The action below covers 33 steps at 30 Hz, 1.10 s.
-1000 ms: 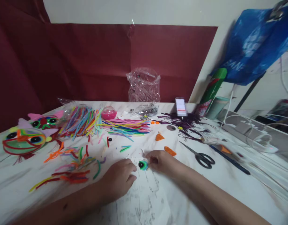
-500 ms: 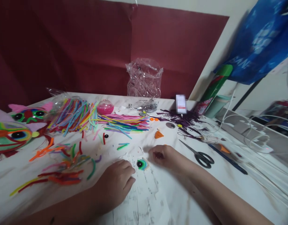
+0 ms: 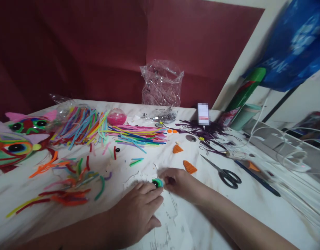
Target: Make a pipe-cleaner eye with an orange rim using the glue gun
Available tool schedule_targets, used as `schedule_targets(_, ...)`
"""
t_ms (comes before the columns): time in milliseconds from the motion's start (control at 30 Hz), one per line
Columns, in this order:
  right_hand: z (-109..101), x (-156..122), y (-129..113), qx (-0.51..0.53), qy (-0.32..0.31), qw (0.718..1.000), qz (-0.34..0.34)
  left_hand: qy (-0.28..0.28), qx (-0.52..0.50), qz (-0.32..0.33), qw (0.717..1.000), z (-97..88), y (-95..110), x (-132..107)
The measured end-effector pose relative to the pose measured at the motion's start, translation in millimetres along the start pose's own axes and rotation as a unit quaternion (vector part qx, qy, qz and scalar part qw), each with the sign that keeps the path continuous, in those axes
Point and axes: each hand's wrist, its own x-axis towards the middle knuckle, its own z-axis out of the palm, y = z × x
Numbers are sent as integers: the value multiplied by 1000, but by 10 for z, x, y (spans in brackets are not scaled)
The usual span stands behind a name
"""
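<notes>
Green-and-blue coiled eye with black centre (image 3: 157, 183) lies on the white marble tabletop (image 3: 227, 208). The left hand (image 3: 139, 211), fingers flat, has slid up against it from 7 o'clock, and the right hand (image 3: 179, 180) pinches its 3 o'clock edge.

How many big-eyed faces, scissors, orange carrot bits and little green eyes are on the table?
Big-eyed faces: 2
Scissors: 1
Orange carrot bits: 2
Little green eye, between the two hands: 1
Total: 6
</notes>
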Motion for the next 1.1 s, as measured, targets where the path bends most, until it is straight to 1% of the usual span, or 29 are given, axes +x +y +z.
schedule_targets(67, 5, 0, 6, -7, 5, 1000, 3, -14, 1, -5, 1000, 2, -2, 2)
schedule_targets(200, 12, 6, -9, -13, 10, 1000, -21, -20, 0, 0, 1000, -8, -28, -6)
schedule_targets(300, 12, 13, -28, -15, 15, 999, -34, -3, -3, 18, 1000, -14, -31, -19)
schedule_targets(367, 12, 15, -33, -13, 14, 999, -36, 32, -15, 29, 999, -14, -35, -28)
schedule_targets(433, 11, 13, -32, -10, 10, 1000, -28, 90, -37, 27, 995, -13, -57, -36)
schedule_targets(500, 8, 11, -28, -11, 6, 1000, -20, 157, -53, 3, 986, -8, -102, -42)
schedule_targets(533, 6, 10, -27, -12, 5, 1000, -19, 184, -55, -13, 981, -4, -131, -44)
schedule_targets(567, 3, 11, -25, -13, 4, 1000, -20, 199, -53, -32, 978, 2, -159, -47)
schedule_targets(600, 0, 12, -24, -14, 3, 1000, -21, 200, -49, -47, 977, 9, -183, -49)
schedule_targets(633, -3, 15, -24, -15, 2, 1000, -22, 188, -46, -54, 980, 18, -202, -49)
schedule_targets(733, -11, 23, -27, -18, -2, 999, -27, 103, -50, -45, 992, 40, -210, -37)
schedule_targets(800, -15, 25, -33, -17, -5, 999, -28, 47, -59, -54, 996, 43, -188, -18)
schedule_targets(867, -19, 24, -43, -12, -6, 1000, -22, 17, -64, -77, 995, 42, -168, 1)
schedule_targets(933, -25, 21, -54, -9, -6, 1000, -22, 25, -63, -90, 994, 52, -168, 7)
schedule_targets(1100, -32, 15, -58, -18, -8, 999, -30, 132, -71, -132, 980, 143, -251, -27)
